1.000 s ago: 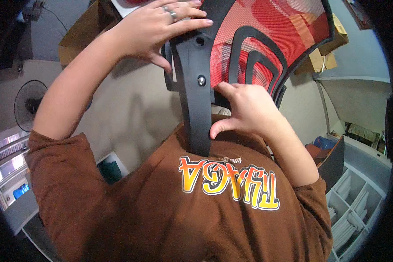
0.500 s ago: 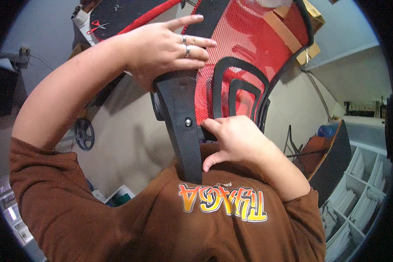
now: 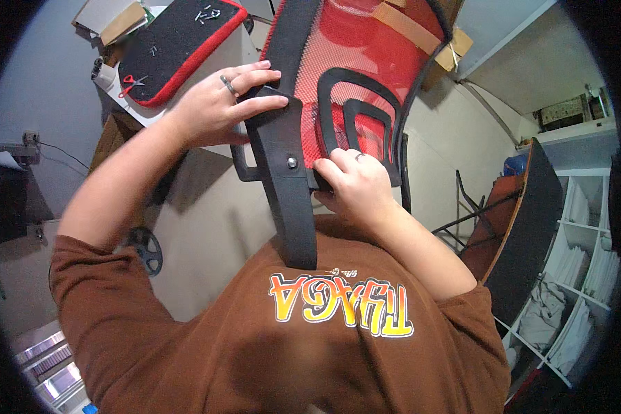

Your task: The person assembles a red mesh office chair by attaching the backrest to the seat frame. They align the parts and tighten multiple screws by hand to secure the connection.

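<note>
An office chair backrest with red mesh [image 3: 366, 52] and a black frame tilts in front of me, its lower end close to my shirt. A broad black upright bar [image 3: 283, 200] runs along its left side, with a metal bolt [image 3: 292, 163] in it. My left hand [image 3: 224, 103], with a ring on it, is closed over the bar's upper part, fingers across its face. Beside the black lumbar support [image 3: 329, 114], my right hand [image 3: 362, 186] curls round the lower edge of the frame. Its fingertips are partly hidden.
A black cushion with a red border [image 3: 179, 52] lies on a white surface at the upper left, holding red scissors [image 3: 131, 84] and loose metal parts. White shelves [image 3: 578, 228] with papers stand right, behind a dark panel [image 3: 528, 214]. A black wheel [image 3: 145, 248] is at lower left.
The backrest has shifted a little left and up in view. My left hand has come down over the bar, its fingers less spread. My right hand's thumb has closed in against the frame.
</note>
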A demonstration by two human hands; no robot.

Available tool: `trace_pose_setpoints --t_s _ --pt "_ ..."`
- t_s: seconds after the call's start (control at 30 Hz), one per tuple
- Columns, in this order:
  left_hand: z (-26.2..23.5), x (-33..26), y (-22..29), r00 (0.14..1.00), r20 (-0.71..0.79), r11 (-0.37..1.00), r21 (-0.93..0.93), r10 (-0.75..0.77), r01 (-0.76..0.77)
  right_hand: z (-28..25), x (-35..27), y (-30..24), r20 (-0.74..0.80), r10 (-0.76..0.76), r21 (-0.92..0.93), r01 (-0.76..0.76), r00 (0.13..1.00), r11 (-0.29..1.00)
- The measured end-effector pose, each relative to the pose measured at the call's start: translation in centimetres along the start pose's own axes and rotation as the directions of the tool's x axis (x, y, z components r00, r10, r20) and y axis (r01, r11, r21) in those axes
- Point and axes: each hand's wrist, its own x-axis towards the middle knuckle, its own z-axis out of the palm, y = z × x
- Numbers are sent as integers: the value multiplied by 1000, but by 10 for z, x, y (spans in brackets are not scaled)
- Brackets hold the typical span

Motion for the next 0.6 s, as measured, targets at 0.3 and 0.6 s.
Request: trace_pose_setpoints --t_s 0.3,0.6 --pt "6 8 3 968 -164 980 27 -191 198 14 1 8 -62 -95 101 101 994 990" --pt "8 7 -11 977 -172 991 -46 -129 123 12 6 13 -34 -119 180 123 992 976"
